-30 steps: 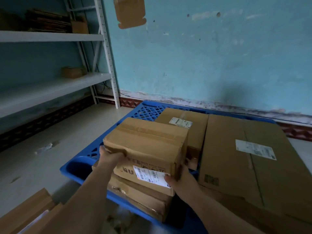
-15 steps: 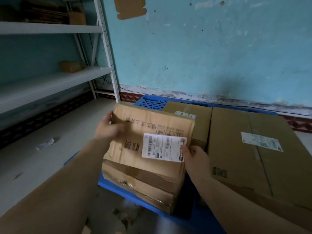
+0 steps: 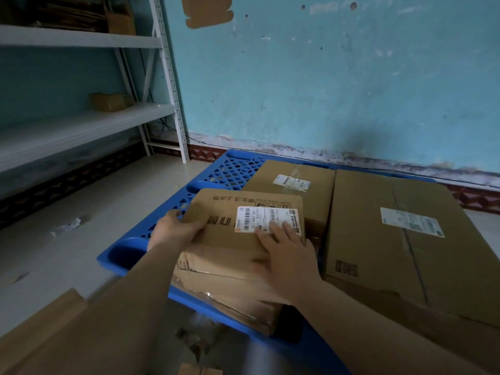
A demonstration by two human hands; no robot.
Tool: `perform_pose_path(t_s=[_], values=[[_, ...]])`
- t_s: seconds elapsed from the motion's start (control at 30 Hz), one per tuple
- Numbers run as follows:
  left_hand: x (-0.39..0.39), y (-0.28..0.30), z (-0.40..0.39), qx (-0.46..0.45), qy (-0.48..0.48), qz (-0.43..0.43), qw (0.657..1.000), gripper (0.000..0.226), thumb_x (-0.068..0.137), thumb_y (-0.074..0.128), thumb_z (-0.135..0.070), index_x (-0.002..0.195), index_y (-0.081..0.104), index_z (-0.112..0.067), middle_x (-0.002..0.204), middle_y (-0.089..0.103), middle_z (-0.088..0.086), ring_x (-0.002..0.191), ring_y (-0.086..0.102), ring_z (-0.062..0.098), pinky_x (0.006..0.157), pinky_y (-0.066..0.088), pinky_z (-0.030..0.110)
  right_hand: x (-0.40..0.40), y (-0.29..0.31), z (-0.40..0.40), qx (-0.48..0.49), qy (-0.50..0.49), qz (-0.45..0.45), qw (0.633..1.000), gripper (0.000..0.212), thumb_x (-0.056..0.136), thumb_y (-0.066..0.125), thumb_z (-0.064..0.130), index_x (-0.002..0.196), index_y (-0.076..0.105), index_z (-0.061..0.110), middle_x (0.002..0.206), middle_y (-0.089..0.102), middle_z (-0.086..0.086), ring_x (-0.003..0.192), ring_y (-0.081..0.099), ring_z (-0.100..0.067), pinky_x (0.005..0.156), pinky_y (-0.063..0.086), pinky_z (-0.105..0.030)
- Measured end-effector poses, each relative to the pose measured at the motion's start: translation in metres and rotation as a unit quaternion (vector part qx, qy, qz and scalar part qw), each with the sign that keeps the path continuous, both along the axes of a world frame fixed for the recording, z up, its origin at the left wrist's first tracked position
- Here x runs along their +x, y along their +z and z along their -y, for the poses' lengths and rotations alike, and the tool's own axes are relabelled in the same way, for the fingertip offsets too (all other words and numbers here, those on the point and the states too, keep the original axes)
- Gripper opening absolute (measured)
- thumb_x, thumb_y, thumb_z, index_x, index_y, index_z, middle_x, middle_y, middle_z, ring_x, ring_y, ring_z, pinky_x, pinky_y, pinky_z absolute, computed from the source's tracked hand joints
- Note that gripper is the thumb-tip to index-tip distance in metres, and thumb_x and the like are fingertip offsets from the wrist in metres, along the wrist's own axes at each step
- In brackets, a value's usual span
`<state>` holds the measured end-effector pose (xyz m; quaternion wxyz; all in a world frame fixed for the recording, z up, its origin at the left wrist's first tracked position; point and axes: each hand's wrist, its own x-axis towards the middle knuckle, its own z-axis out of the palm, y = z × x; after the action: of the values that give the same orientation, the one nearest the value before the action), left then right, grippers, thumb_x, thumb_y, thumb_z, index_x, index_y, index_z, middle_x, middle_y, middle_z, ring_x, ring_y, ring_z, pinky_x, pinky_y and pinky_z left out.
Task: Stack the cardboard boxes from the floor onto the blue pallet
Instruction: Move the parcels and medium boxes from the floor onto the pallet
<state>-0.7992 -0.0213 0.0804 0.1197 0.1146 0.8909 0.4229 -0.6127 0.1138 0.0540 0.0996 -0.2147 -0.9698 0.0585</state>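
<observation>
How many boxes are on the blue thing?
4 on the blue pallet: the top box under both hands, the crushed box beneath it, a middle box behind, and the big box right. Others may hide.

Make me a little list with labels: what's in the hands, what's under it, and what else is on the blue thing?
held box: labelled box, on top of the stack
left hand: grips its left edge
right hand: flat on top, over the white label
under it: crumpled box
base: blue pallet
also on pallet: large box, medium box
</observation>
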Motion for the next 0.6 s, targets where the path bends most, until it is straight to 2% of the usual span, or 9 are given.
perform_pose_path(t_s=[0.07, 0.13, 0.2, 0.27, 0.37, 0.43, 0.5, 0.6], values=[[0.002, -0.002, 0.007, 0.041, 0.04, 0.041, 0.998, 0.073, 0.071, 0.068, -0.05, 0.13, 0.044, -0.015, 0.122, 0.052, 0.01, 0.087, 0.049, 0.023, 0.071, 0.052, 0.039, -0.003, 0.0, -0.001, -0.05, -0.052, -0.027, 0.997, 0.071, 0.084, 0.041, 0.063, 0.143, 0.014, 0.037, 0.156, 0.011, 0.004, 0.143, 0.001, -0.023, 0.103, 0.031, -0.052], [0.007, -0.003, 0.005, 0.105, 0.038, 0.097, 0.989, 0.07, 0.07, 0.073, -0.042, 0.128, 0.045, -0.014, 0.115, 0.047, 0.006, 0.084, 0.049, 0.023, 0.065, 0.056, 0.041, -0.001, -0.002, -0.002, -0.078, -0.087, -0.037, 0.992, 0.07, 0.084, 0.042, 0.061, 0.143, 0.015, 0.036, 0.156, 0.012, 0.005, 0.143, 0.001, -0.023, 0.1, 0.036, -0.048], [0.011, -0.003, -0.005, 0.176, 0.019, 0.118, 0.977, 0.072, 0.072, 0.074, -0.031, 0.133, 0.041, -0.014, 0.12, 0.044, 0.007, 0.096, 0.049, 0.027, 0.081, 0.055, 0.047, 0.003, -0.003, -0.008, -0.103, -0.124, -0.044, 0.986, 0.069, 0.085, 0.042, 0.06, 0.144, 0.013, 0.037, 0.156, 0.011, 0.004, 0.143, 0.0, -0.025, 0.1, 0.036, -0.049], [0.016, -0.004, -0.023, 0.173, -0.025, 0.099, 0.98, 0.073, 0.076, 0.071, -0.027, 0.139, 0.035, -0.016, 0.134, 0.044, 0.01, 0.112, 0.049, 0.031, 0.097, 0.047, 0.049, 0.009, -0.003, -0.019, -0.112, -0.154, -0.039, 0.981, 0.07, 0.085, 0.039, 0.061, 0.144, 0.01, 0.038, 0.156, 0.011, 0.004, 0.142, 0.001, -0.027, 0.101, 0.036, -0.05], [0.025, -0.008, -0.049, 0.149, -0.075, 0.07, 0.984, 0.08, 0.08, 0.066, -0.032, 0.147, 0.021, -0.023, 0.147, 0.037, 0.009, 0.129, 0.041, 0.031, 0.107, 0.037, 0.046, 0.018, -0.001, -0.031, -0.094, -0.188, -0.018, 0.978, 0.07, 0.086, 0.038, 0.061, 0.144, 0.008, 0.037, 0.155, 0.012, 0.002, 0.141, 0.004, -0.03, 0.097, 0.038, -0.05], [0.027, -0.011, -0.058, 0.172, -0.077, 0.101, 0.977, 0.086, 0.082, 0.065, -0.034, 0.149, 0.01, -0.029, 0.154, 0.027, 0.006, 0.136, 0.033, 0.033, 0.11, 0.033, 0.047, 0.019, -0.001, -0.036, -0.09, -0.191, -0.021, 0.977, 0.07, 0.086, 0.038, 0.06, 0.145, 0.008, 0.036, 0.154, 0.013, 0.001, 0.14, 0.006, -0.032, 0.096, 0.04, -0.051], [0.026, -0.014, -0.057, 0.187, -0.067, 0.129, 0.972, 0.084, 0.083, 0.064, -0.032, 0.148, 0.012, -0.031, 0.151, 0.03, 0.008, 0.131, 0.036, 0.032, 0.107, 0.036, 0.046, 0.017, -0.002, -0.037, -0.086, -0.189, -0.021, 0.978, 0.07, 0.086, 0.039, 0.059, 0.145, 0.009, 0.036, 0.154, 0.013, 0.0, 0.14, 0.005, -0.032, 0.097, 0.039, -0.052], [0.025, -0.017, -0.05, 0.206, -0.054, 0.158, 0.964, 0.075, 0.083, 0.064, -0.031, 0.145, 0.022, -0.029, 0.142, 0.04, 0.009, 0.11, 0.043, 0.024, 0.087, 0.042, 0.04, 0.011, -0.002, -0.035, -0.067, -0.183, -0.022, 0.981, 0.071, 0.085, 0.041, 0.061, 0.144, 0.011, 0.035, 0.154, 0.014, 0.0, 0.14, 0.003, -0.032, 0.098, 0.037, -0.052]])
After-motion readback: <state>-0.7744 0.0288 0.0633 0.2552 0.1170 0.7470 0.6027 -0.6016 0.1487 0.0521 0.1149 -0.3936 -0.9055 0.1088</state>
